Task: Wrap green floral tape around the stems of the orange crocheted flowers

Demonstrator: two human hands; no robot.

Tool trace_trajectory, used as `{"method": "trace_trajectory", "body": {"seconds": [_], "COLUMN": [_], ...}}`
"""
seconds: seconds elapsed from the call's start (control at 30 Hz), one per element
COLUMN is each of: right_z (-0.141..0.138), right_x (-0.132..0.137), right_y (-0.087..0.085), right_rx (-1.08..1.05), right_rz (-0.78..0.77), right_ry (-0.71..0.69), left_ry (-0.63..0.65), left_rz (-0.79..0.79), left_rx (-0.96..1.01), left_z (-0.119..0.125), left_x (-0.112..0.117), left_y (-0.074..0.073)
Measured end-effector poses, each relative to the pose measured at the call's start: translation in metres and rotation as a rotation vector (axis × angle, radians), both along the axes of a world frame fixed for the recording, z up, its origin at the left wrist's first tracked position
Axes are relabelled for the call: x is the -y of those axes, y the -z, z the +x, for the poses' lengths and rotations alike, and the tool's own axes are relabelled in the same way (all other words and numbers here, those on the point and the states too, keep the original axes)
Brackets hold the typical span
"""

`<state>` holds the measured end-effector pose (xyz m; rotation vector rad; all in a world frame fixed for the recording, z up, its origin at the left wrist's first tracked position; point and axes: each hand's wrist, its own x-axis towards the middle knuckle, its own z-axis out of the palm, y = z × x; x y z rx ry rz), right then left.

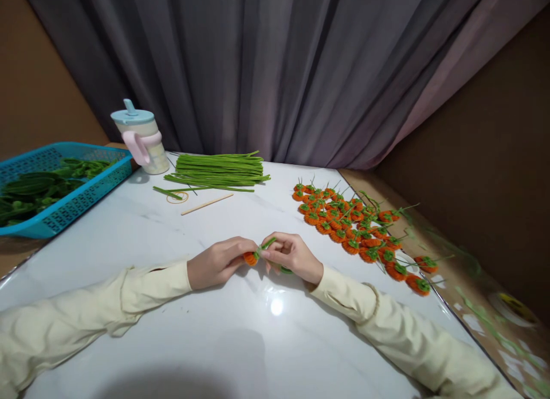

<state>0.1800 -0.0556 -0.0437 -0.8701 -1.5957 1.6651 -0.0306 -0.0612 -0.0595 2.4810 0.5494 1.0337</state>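
Observation:
Near the middle of the white table, my left hand (223, 261) has its fingers closed round a small orange pipe-cleaner pumpkin (250, 258) with a green top. Close beside it, my right hand (293, 256) pinches a green pipe cleaner (269, 243) at the pumpkin's top. Part of that green strand shows above the fingers and some shows below the palm. My fingers hide most of the join between the two. Rows of similar orange pumpkins (350, 246) with green tops and thin stems lie to the right of my right hand.
Beyond my hands lie a bundle of green pipe cleaners (219, 171), a wooden stick (207, 204) and a rubber band (177, 197). A lidded cup (144, 135) stands behind, left. A blue basket (92, 196) holds green leafy pieces. A tape roll (513, 309) sits far right.

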Motion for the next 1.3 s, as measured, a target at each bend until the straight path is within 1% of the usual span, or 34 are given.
{"method": "trace_trajectory", "body": {"seconds": [0.23,0.37,0.67,0.8,0.9,1.0,1.1,1.2,1.3], "right_z": [-0.0008,-0.0008,-0.0011,-0.0008,-0.0008,-0.0012,-0.0019,-0.0027,-0.0032], "right_x": [0.0011,0.0008,0.001,0.0013,0.0013,0.0015,0.0022,0.0035,0.0049], "right_y": [-0.0006,0.0,0.0004,0.0015,0.0026,0.003,0.0027,0.0019,0.002], "right_rx": [0.0,-0.011,-0.008,-0.018,-0.012,-0.003,0.006,0.017,0.037], "right_rz": [-0.002,0.009,-0.006,-0.009,-0.008,-0.005,0.005,0.028,0.068], "right_ry": [0.011,0.007,-0.003,-0.016,-0.012,-0.007,-0.001,0.009,0.018], "left_ry": [-0.03,-0.052,-0.009,-0.017,-0.033,-0.05,-0.034,0.029,0.122], "left_rz": [-0.017,0.0,-0.018,-0.025,-0.067,-0.166,-0.339,-0.595,-0.878], "left_rx": [-0.033,-0.043,-0.039,-0.031,-0.023,-0.021,0.009,0.078,0.155], "left_z": [0.0005,0.0005,0.001,0.0005,0.0006,0.001,0.0016,0.0021,0.0022], "left_x": [0.0017,0.002,0.001,0.0014,0.0013,0.0001,-0.0017,-0.003,-0.0044], "left_y": [-0.0023,-0.0018,-0.0042,-0.0049,-0.0061,-0.0086,-0.0104,-0.01,-0.0086]}}
